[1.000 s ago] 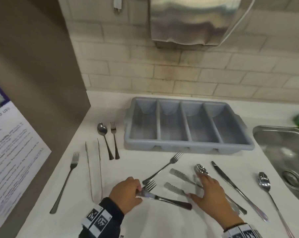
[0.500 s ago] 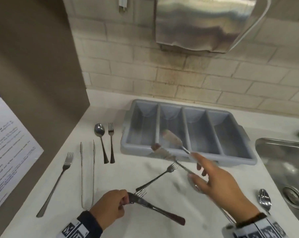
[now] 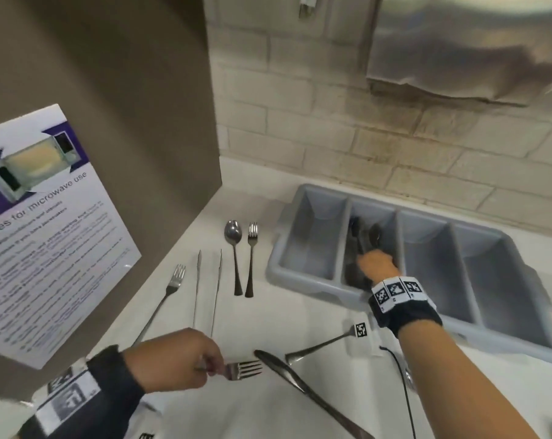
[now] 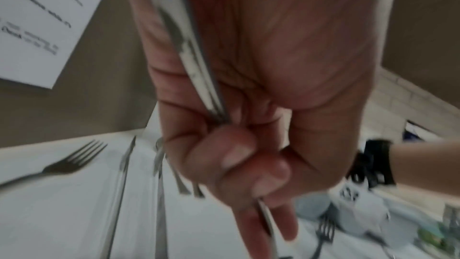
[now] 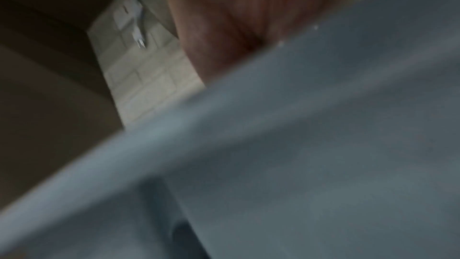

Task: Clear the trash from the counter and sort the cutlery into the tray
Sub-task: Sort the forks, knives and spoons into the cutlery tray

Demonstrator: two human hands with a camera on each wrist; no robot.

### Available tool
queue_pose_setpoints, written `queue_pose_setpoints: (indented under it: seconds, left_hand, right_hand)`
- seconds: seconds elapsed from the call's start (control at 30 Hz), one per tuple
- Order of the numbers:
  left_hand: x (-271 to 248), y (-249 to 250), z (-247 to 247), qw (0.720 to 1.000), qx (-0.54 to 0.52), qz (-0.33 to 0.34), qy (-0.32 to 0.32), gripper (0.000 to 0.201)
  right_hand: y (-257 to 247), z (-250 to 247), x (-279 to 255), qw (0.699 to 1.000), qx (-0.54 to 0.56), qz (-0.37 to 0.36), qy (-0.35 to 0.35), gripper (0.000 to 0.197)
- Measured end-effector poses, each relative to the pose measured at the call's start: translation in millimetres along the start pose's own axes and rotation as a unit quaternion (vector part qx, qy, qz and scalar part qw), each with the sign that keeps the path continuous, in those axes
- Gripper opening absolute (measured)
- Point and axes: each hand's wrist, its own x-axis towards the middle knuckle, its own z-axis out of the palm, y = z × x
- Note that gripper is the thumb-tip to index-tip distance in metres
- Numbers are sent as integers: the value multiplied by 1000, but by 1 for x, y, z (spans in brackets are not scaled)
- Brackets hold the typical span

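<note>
Grey tray: second compartment holds dark cutlery, right hand.

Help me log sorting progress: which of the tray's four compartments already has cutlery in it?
The second compartment from the left of the grey tray: dark utensils lie there under the right hand; the other three look bare.

Head view: high, angled down over the counter and tray. Left wrist view: close along palm, sharing counter forks. Right wrist view: pressed against tray wall, blurred.
</note>
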Motion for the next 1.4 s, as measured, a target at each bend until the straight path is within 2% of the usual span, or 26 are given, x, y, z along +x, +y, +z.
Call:
queue_pose_setpoints:
  seconds: [0.1,0.17,0.2,0.27,0.3,0.33,0.4,0.47,0.5,0.57,0.67,0.73,0.83,0.93,1.0,1.07,1.1,1.17,1.23,1.33,1.4]
  left_hand:
    - [-13,10,-42,997,-71,1,19,39]
    - [-10,17,-65,986,-146,25,77,42]
    - [-2,22,-73,973,-197,46,115,41]
    - [27,37,-87,933,-291,73,198,38]
    - [45,48,-93,917,-317,78,229,38]
    - [64,60,-97,905,-339,81,245,40]
    - [110,79,-99,887,-398,67,225,42]
    - [158,91,-97,871,-451,40,192,42]
    - [181,92,-96,880,-434,22,192,41]
    - [215,96,-93,916,-351,-6,193,39]
    - [240,97,-87,972,-128,-43,193,28]
    - [242,97,-80,985,-36,-49,160,31]
    - [236,96,-74,991,17,-33,130,36]
    - [218,87,-78,984,-63,10,169,40]
    - [195,81,-76,962,-126,60,233,39]
    - [164,76,-67,940,-149,116,285,31]
    - [149,73,-59,936,-155,139,285,27]
    - [124,67,-41,945,-175,155,230,24]
    - [111,58,-21,956,-188,140,176,26]
    - [114,54,15,965,-192,103,144,31]
    - [125,61,39,976,-161,89,117,27]
  right_hand:
    - [7,24,8,997,-42,-59,14,38]
    - [15,20,-3,993,-6,-93,69,48]
    - [21,18,-14,984,35,-121,123,52]
    - [31,19,-48,941,111,-204,247,46]
    - [36,22,-69,919,125,-252,276,37]
    - [41,27,-91,907,137,-301,261,27]
    - [54,45,-125,918,113,-362,115,14]
    - [69,68,-147,935,71,-347,-22,19]
    - [75,78,-157,941,56,-328,-60,25]
    - [81,95,-170,951,42,-289,-103,35]
    - [81,112,-181,963,34,-247,-104,40]
    - [81,119,-185,967,54,-237,-80,30]
    - [81,124,-187,970,82,-221,-53,20]
    - [83,128,-186,973,73,-217,-43,19]
    - [84,130,-185,972,61,-223,-32,20]
    - [88,131,-184,970,72,-229,-30,20]
    - [91,130,-183,969,81,-230,-33,18]
    - [100,122,-184,966,110,-228,-61,12]
    - [112,111,-186,953,173,-225,-107,13]
    - [128,89,-191,930,264,-207,-149,16]
    - [136,73,-194,915,324,-183,-157,29]
